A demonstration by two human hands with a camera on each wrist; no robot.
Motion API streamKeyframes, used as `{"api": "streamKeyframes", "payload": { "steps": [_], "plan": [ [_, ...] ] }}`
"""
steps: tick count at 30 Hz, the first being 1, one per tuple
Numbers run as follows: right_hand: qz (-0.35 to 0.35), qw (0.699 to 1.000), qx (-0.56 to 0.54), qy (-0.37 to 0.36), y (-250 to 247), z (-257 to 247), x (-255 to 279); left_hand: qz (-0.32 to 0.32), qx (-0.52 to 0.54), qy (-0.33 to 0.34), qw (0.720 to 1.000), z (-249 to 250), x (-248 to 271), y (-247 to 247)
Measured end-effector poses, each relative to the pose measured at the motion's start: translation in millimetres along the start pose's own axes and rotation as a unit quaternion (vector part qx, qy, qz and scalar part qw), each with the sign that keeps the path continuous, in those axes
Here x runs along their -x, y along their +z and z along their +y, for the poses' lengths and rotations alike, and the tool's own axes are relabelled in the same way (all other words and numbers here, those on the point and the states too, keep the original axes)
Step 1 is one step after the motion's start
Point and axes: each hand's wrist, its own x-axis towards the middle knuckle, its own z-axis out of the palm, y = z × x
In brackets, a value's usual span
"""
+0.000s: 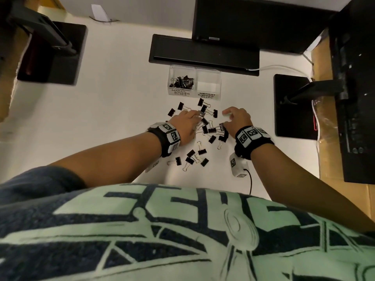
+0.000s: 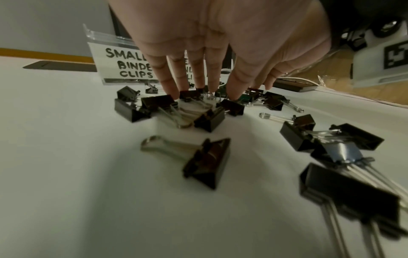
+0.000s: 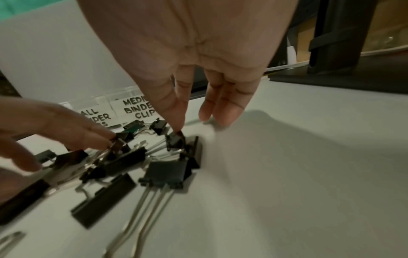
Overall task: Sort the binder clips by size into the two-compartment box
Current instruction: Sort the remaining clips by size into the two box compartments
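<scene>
A clear two-compartment box [image 1: 207,95] stands on the white table. Its left side, labelled SMALL BINDER CLIPS [image 2: 119,62], holds several small black clips [image 1: 181,82]; its right side, labelled MEDIUM [image 3: 137,108], holds none. Several black binder clips [image 1: 205,128] lie scattered in front of it. My left hand [image 1: 185,123] [image 2: 212,87] reaches down with straight fingers, the tips touching clips in the pile. My right hand [image 1: 236,118] [image 3: 176,125] pinches a small clip [image 3: 175,139] at the pile's right edge between thumb and forefinger, its other fingers spread away.
A black bar [image 1: 203,55] and a monitor [image 1: 263,23] stand just behind the box. Black stands sit at the left [image 1: 52,53] and right [image 1: 294,104]. A white tagged block with a cable [image 1: 238,165] lies by my right wrist. More clips [image 1: 194,157] lie nearer my body.
</scene>
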Motion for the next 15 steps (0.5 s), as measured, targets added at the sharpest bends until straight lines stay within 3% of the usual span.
{"api": "streamKeyframes", "payload": {
  "steps": [6, 11, 15],
  "plan": [
    [-0.002, 0.992, -0.124, 0.012, 0.6, 10.5, 8.3, 0.039, -0.007, -0.046, 0.998, -14.5, 9.2, 5.4],
    [-0.011, 0.997, -0.079, 0.023, -0.5, 11.3, 15.2, 0.066, 0.020, -0.030, 0.997, -10.6, 18.9, 3.4],
    [-0.060, 0.997, -0.030, 0.028, 4.4, 11.0, 24.1, 0.034, 0.051, 0.003, 0.998, -3.4, 29.4, 7.4]
  ]
}}
